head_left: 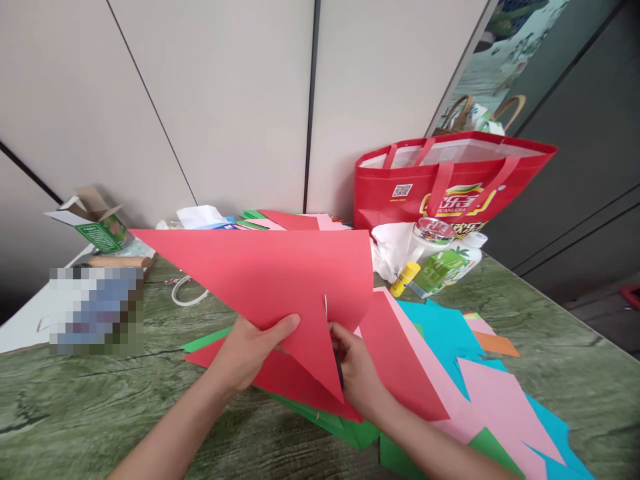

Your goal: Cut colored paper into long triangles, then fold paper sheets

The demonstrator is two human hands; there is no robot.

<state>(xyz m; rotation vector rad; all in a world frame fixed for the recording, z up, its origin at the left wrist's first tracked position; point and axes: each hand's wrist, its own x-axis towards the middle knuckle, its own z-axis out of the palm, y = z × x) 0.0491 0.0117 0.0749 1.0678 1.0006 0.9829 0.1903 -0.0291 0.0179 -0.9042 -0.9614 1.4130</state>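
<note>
- Left hand (pixel 250 350): fingers pinch the red sheet (pixel 265 273), holding it taut above the tabletop (pixel 100 400).
- Right hand (pixel 357 373): fingers curl round a dark handle (pixel 340 370) just below the sheet's slit.

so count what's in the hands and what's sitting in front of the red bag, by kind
large red paper sheet, gripped by the left hand, right hand at its edge: 1
yellow glue stick: 1
white plastic bottle with green label, lying down: 1
round clear-lidded tub: 1
crumpled white tissue: 1
total: 5
</note>
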